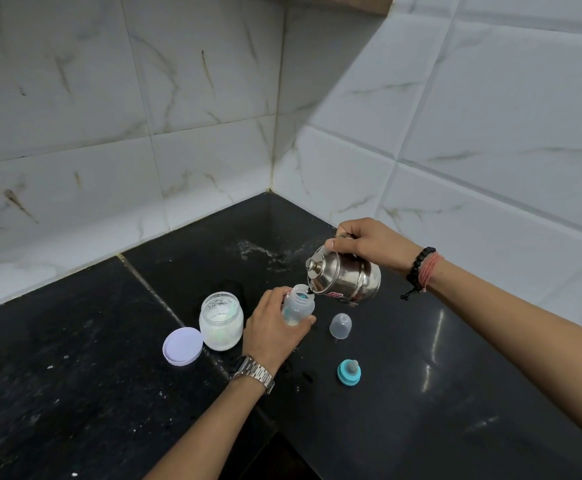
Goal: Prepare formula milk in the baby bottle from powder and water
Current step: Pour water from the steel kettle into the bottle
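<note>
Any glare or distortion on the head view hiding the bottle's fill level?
Head view: wide-angle bends the wall tiles; glare streaks on the countertop sit right of the baby bottle; its level is hidden mostly by the left hand, not light.

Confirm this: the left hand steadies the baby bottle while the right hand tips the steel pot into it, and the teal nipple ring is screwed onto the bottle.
Not quite. The head view shows the teal nipple ring lying on the countertop, off the open baby bottle. The rest holds: left hand steadying, right hand tipping the steel pot.
</note>
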